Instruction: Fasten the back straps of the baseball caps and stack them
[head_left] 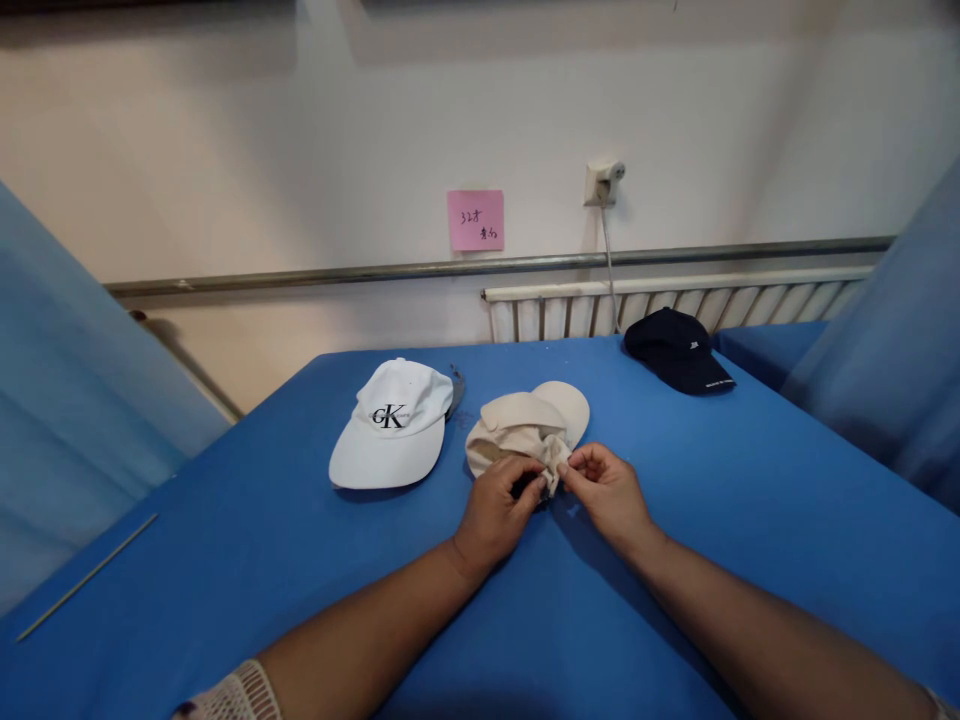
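Observation:
A beige cap [517, 412] lies crumpled in the middle of the blue table, its brim pointing away to the right. My left hand [501, 505] pinches the cap's near edge between thumb and fingers. Close beside it, my right hand [606, 495] grips a bunched fold of the same cap with its fingertips. Something dark shows by the left fingertips, too small to make out. To the left of the beige cap rests a white cap [394, 425] with black letters on its front and its brim toward me.
A dark navy cap [671, 350] lies at the table's far right. Along the left edge is a thin stick [86, 578]. Behind the blue table [450, 620] are a radiator [675, 295], a metal rail [390, 272] and a power cord [609, 260]. Blue curtains [67, 350] hang at both sides.

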